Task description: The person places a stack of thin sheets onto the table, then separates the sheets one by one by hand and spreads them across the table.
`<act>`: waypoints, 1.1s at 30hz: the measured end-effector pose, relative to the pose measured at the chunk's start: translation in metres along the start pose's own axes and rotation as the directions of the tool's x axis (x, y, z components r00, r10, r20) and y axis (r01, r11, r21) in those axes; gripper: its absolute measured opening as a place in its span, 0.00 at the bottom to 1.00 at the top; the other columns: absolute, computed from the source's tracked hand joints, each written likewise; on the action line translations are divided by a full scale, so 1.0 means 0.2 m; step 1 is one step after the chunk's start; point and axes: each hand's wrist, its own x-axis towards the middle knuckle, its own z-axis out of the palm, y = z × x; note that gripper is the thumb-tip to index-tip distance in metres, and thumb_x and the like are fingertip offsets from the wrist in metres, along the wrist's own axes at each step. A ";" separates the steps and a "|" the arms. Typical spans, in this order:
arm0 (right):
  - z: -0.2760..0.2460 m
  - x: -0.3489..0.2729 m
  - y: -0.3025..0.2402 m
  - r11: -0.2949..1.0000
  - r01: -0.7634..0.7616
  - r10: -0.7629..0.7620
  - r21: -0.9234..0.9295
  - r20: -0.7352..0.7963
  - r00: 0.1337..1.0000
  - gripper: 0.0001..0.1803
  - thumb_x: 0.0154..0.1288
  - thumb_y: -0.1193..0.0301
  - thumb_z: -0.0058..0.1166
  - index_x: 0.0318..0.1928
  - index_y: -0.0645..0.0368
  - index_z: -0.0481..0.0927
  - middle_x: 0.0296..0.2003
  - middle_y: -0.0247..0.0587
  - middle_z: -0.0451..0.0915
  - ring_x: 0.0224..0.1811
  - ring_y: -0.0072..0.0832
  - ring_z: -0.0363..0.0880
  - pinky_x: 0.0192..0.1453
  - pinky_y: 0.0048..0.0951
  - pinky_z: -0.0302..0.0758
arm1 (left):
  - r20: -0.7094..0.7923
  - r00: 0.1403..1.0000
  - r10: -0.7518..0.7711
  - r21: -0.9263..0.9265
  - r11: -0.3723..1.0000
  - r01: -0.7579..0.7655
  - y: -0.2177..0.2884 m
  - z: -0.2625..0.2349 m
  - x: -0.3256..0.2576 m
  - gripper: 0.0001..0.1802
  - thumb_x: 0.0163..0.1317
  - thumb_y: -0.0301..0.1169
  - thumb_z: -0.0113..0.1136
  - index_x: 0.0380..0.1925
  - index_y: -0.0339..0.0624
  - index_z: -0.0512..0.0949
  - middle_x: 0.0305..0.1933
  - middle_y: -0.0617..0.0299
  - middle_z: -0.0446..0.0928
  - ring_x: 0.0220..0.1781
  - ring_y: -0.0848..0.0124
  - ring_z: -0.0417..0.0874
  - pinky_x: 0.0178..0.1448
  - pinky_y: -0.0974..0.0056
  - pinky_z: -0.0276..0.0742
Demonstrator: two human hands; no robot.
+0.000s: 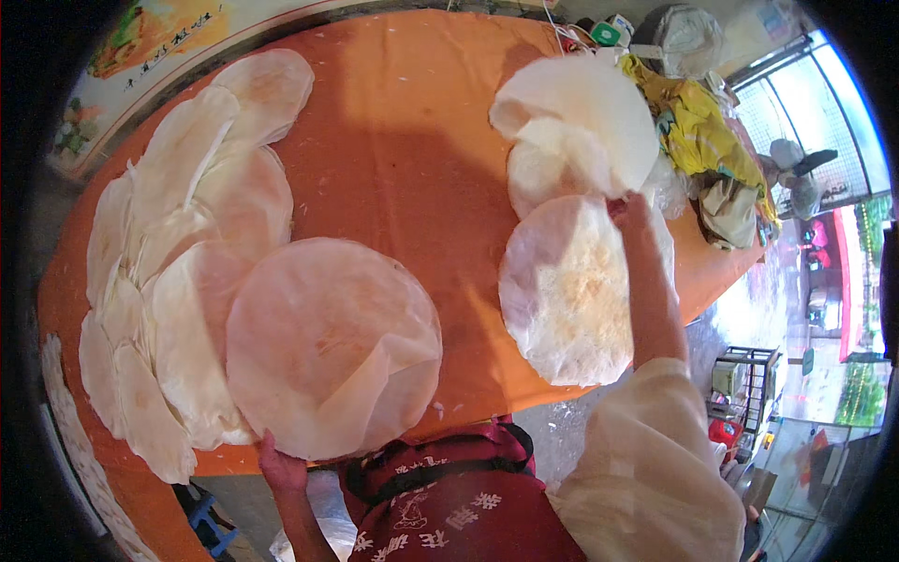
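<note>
Thin, round, pale pancake sheets lie in groups on an orange-covered table. At the front edge, my left hand (283,468) pinches the lower rim of a round sheet (318,318), whose lower right part has a folded flap. My right hand (626,210) reaches out to the right-hand group, its fingers closed at the lower edge of a raised, whiter sheet (590,112). Below that hand lies another round sheet (571,290) with a lightly browned middle, partly covered by my forearm. A further sheet (543,178) shows beneath the raised one.
Many overlapping sheets (178,244) spread along the left side of the orange tablecloth (403,122). A crumpled yellow cloth or bag (698,126) and a clear plastic bag (688,42) sit at the far right. A dark metal rack (744,379) stands beyond the table's right side.
</note>
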 end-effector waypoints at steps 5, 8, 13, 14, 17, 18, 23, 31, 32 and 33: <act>0.09 -0.37 0.22 0.949 -0.201 0.131 -0.241 -0.278 0.952 0.12 0.65 0.72 0.44 0.46 0.66 0.67 0.36 0.54 0.76 0.33 0.42 0.78 0.29 0.38 0.81 | -0.076 0.994 0.084 0.191 0.979 -0.069 0.03 0.01 -0.08 0.24 0.68 0.34 0.47 0.62 0.39 0.62 0.62 0.55 0.67 0.63 0.59 0.69 0.65 0.51 0.66; 0.07 -0.42 0.23 0.949 -0.212 0.115 -0.235 -0.367 0.923 0.12 0.64 0.70 0.48 0.41 0.67 0.69 0.27 0.50 0.75 0.23 0.39 0.77 0.21 0.31 0.77 | -0.096 0.994 0.046 0.117 0.993 -0.034 0.03 -0.02 -0.09 0.26 0.67 0.35 0.48 0.65 0.48 0.59 0.64 0.57 0.65 0.64 0.59 0.66 0.66 0.50 0.64; 0.11 -0.53 0.28 0.692 0.178 -0.401 -0.699 -0.168 0.900 0.15 0.58 0.64 0.61 0.37 0.63 0.76 0.22 0.37 0.73 0.15 0.27 0.71 0.17 0.26 0.67 | -0.089 0.993 0.074 0.149 0.987 -0.060 0.01 -0.03 -0.14 0.26 0.67 0.37 0.48 0.64 0.45 0.60 0.64 0.57 0.65 0.66 0.59 0.65 0.67 0.50 0.61; 0.18 -0.60 0.28 0.703 0.271 -0.438 -0.658 -0.099 0.894 0.15 0.58 0.63 0.61 0.38 0.61 0.76 0.22 0.35 0.74 0.14 0.25 0.70 0.16 0.25 0.65 | -0.119 0.989 0.087 0.172 0.983 -0.066 0.00 -0.03 -0.12 0.27 0.67 0.37 0.49 0.64 0.44 0.60 0.65 0.58 0.64 0.66 0.59 0.64 0.68 0.49 0.60; 0.59 -1.20 0.46 0.739 0.268 0.047 -0.619 0.444 0.895 0.13 0.61 0.66 0.58 0.42 0.60 0.77 0.24 0.32 0.76 0.19 0.21 0.71 0.23 0.22 0.69 | 0.163 0.974 0.157 0.277 0.940 -0.198 0.02 0.19 -0.14 0.32 0.64 0.39 0.53 0.65 0.42 0.57 0.67 0.58 0.61 0.67 0.61 0.63 0.70 0.52 0.59; 0.71 -1.42 0.57 0.744 0.288 0.183 -0.603 0.598 0.780 0.14 0.63 0.65 0.57 0.45 0.60 0.77 0.25 0.29 0.76 0.20 0.18 0.71 0.24 0.22 0.68 | 0.070 0.982 0.174 0.380 0.906 -0.187 0.03 0.31 -0.13 0.34 0.62 0.41 0.56 0.65 0.40 0.57 0.65 0.58 0.63 0.65 0.63 0.65 0.68 0.55 0.62; 0.93 -2.20 0.88 0.567 0.790 0.346 -0.231 0.938 0.026 0.27 0.50 0.57 0.64 0.44 0.65 0.78 0.43 0.52 0.78 0.46 0.41 0.77 0.45 0.37 0.76 | 0.157 0.957 0.244 0.446 0.847 -0.289 -0.01 0.50 -0.08 0.39 0.57 0.43 0.64 0.63 0.36 0.59 0.58 0.58 0.69 0.60 0.66 0.71 0.63 0.61 0.68; 0.95 -2.32 1.14 0.463 0.746 0.505 -0.478 0.834 0.221 0.08 0.55 0.68 0.56 0.31 0.61 0.79 0.26 0.50 0.79 0.25 0.38 0.78 0.31 0.38 0.73 | -0.038 0.952 0.304 0.612 0.760 -0.219 -0.03 0.36 -0.10 0.32 0.51 0.26 0.58 0.59 0.35 0.63 0.55 0.56 0.71 0.55 0.64 0.74 0.59 0.61 0.71; 1.00 -2.29 1.13 0.548 0.610 0.542 -0.573 0.798 0.263 0.08 0.57 0.68 0.55 0.29 0.60 0.79 0.23 0.48 0.79 0.22 0.34 0.77 0.29 0.37 0.72 | -0.141 0.927 0.347 0.661 0.730 -0.173 -0.03 0.32 -0.11 0.32 0.50 0.23 0.57 0.58 0.34 0.64 0.54 0.55 0.71 0.54 0.64 0.74 0.59 0.60 0.71; 1.09 -2.24 1.09 0.603 0.495 0.543 -0.625 0.777 0.319 0.08 0.58 0.68 0.53 0.30 0.61 0.79 0.23 0.44 0.80 0.23 0.31 0.76 0.30 0.34 0.72 | -0.175 0.923 0.342 0.629 0.760 -0.162 -0.03 0.30 -0.11 0.30 0.48 0.23 0.57 0.56 0.34 0.66 0.52 0.54 0.73 0.53 0.61 0.75 0.57 0.58 0.72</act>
